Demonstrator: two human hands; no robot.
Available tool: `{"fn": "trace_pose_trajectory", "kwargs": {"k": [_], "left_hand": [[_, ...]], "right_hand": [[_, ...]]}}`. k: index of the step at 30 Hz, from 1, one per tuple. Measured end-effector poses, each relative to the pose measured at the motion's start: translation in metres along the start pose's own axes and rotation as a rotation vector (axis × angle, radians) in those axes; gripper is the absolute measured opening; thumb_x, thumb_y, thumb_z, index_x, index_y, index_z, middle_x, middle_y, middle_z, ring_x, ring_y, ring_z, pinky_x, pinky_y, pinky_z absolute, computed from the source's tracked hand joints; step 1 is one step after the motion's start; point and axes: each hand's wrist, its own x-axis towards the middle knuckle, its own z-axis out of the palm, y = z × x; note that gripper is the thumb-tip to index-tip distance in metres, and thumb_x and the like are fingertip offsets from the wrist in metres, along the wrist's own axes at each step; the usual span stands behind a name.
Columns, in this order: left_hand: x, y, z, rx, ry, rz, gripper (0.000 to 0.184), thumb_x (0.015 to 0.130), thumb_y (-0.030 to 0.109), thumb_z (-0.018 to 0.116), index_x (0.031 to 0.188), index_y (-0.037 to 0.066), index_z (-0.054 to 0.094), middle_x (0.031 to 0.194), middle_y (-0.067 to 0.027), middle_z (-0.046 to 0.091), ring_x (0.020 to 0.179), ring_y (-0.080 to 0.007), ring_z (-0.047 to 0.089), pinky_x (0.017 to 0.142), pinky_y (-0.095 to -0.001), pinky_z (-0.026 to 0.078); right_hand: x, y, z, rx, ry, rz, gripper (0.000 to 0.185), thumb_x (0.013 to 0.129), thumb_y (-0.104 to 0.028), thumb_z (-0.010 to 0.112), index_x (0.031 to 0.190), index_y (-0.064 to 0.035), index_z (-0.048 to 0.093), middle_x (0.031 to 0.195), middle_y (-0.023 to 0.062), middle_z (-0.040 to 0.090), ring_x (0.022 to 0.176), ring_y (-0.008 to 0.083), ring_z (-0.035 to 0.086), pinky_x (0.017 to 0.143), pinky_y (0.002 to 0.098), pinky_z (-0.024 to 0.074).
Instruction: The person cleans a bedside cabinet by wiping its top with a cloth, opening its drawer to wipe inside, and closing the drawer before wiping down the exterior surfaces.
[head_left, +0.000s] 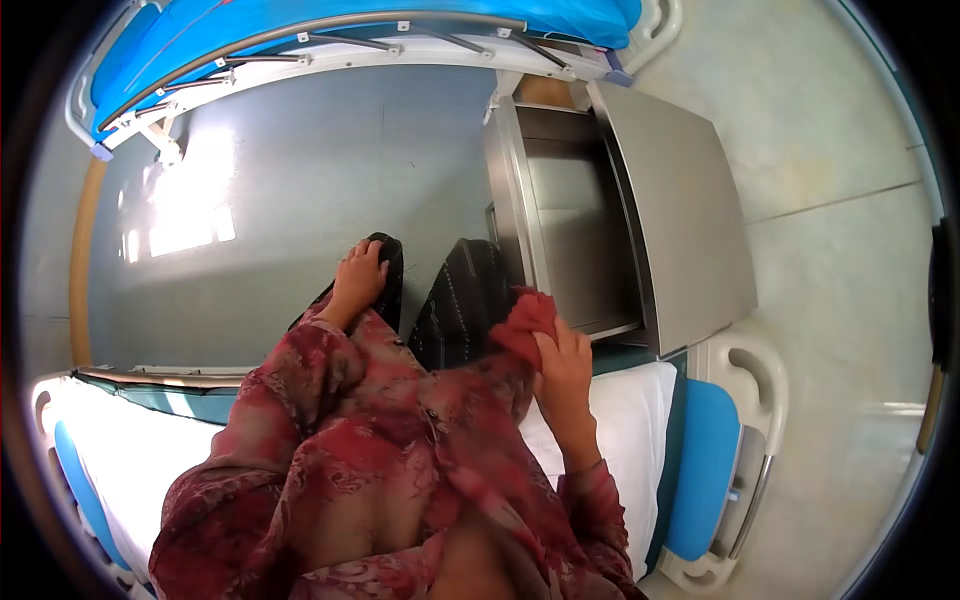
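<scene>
My right hand is closed on a crumpled red cloth, just in front of the pulled-out metal drawer. Part of the cloth is hidden behind my fingers. On my knee, over dark striped trousers, rests my left hand, its fingers laid over the kneecap with nothing in them. A red patterned garment covers my arms and lap. I sit on a bed with a white pillow beside my right arm.
The steel bedside cabinet stands at my right, its drawer sticking out near my knee. Opposite is another bed with a blue mattress and a metal side rail. Grey floor lies between the beds. A blue-and-white bed end board is at right.
</scene>
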Motion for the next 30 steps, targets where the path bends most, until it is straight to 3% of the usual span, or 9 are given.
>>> {"fn": "trace_pose_trajectory", "kwargs": {"k": [11,14,16,19,20,23,24,28,30], "left_hand": [[0.006,0.011,-0.006,-0.015,-0.037,-0.013,0.04,0.09,0.024,0.06,0.124,0.006,0.052,0.128,-0.016,0.054,0.119,-0.0359,0.053,0.096,-0.0472,0.045],[0.008,0.008,-0.006,-0.031,-0.019,-0.01,0.04,0.09,0.024,0.06,0.125,0.006,0.052,0.128,-0.0163,0.054,0.118,-0.0357,0.053,0.097,-0.0466,0.045],[0.009,0.008,-0.006,-0.054,-0.027,-0.032,0.04,0.09,0.023,0.06,0.125,0.006,0.052,0.128,-0.0161,0.054,0.117,-0.036,0.053,0.096,-0.0464,0.045],[0.013,0.01,-0.009,-0.036,-0.014,-0.022,0.039,0.09,0.022,0.06,0.124,0.006,0.052,0.126,-0.0159,0.054,0.116,-0.0362,0.054,0.095,-0.0466,0.045],[0.014,0.01,-0.009,-0.036,-0.013,-0.025,0.039,0.09,0.022,0.06,0.124,0.006,0.052,0.126,-0.0159,0.054,0.116,-0.0362,0.054,0.095,-0.0466,0.045],[0.02,0.009,-0.008,-0.034,0.013,-0.025,0.037,0.09,0.022,0.059,0.122,0.005,0.052,0.124,-0.0156,0.055,0.114,-0.0362,0.055,0.094,-0.0465,0.045],[0.021,0.01,-0.008,-0.04,0.015,-0.034,0.036,0.09,0.022,0.059,0.122,0.006,0.052,0.123,-0.0155,0.055,0.113,-0.0362,0.055,0.094,-0.0461,0.045],[0.027,0.015,-0.011,-0.038,-0.032,-0.066,0.038,0.091,0.022,0.058,0.124,0.005,0.051,0.128,-0.0171,0.053,0.115,-0.0385,0.054,0.098,-0.0458,0.043],[0.028,0.018,-0.014,-0.021,-0.05,-0.066,0.038,0.091,0.022,0.058,0.124,0.005,0.051,0.128,-0.0172,0.053,0.116,-0.0384,0.053,0.099,-0.0456,0.043]], "right_hand": [[0.134,0.025,0.046,-0.008,0.023,-0.04,0.039,0.076,0.004,0.062,0.114,-0.004,0.059,0.117,0.0212,0.055,0.094,0.0409,0.052,0.083,0.0469,0.044],[0.177,0.039,0.067,0.066,0.154,-0.088,0.025,0.081,0.0,0.059,0.106,-0.0033,0.059,0.102,0.0208,0.056,0.089,0.0406,0.053,0.077,0.0483,0.0456],[0.201,0.052,0.084,0.447,0.22,0.151,0.031,0.084,-0.003,0.061,0.115,-0.0064,0.058,0.101,0.0206,0.057,0.093,0.0428,0.054,0.079,0.0486,0.0467],[0.222,0.094,0.098,0.449,0.196,0.223,0.037,0.086,-0.006,0.061,0.123,-0.0097,0.056,0.102,0.0201,0.058,0.099,0.0444,0.054,0.082,0.0487,0.0473],[0.222,0.105,0.089,0.147,0.04,0.201,0.042,0.086,-0.004,0.061,0.127,-0.01,0.055,0.11,0.0196,0.059,0.106,0.0449,0.054,0.086,0.0467,0.0476],[0.192,0.183,0.17,-0.023,-0.158,0.055,0.046,0.083,-0.003,0.061,0.128,-0.0116,0.056,0.119,0.0187,0.058,0.107,0.0424,0.054,0.088,0.0476,0.0472],[0.176,0.168,0.167,-0.009,0.04,-0.116,0.047,0.083,-0.004,0.06,0.129,-0.0123,0.057,0.129,0.0194,0.055,0.111,0.04,0.054,0.09,0.0495,0.0465],[0.183,0.189,0.163,-0.067,-0.029,-0.316,0.044,0.084,-0.008,0.056,0.129,-0.0101,0.057,0.133,0.0211,0.054,0.115,0.0388,0.052,0.092,0.0513,0.0455],[0.203,0.21,0.15,-0.238,-0.069,0.238,0.042,0.085,-0.013,0.056,0.127,-0.0061,0.057,0.136,0.0216,0.053,0.119,0.0404,0.052,0.09,0.0498,0.0485]]}}
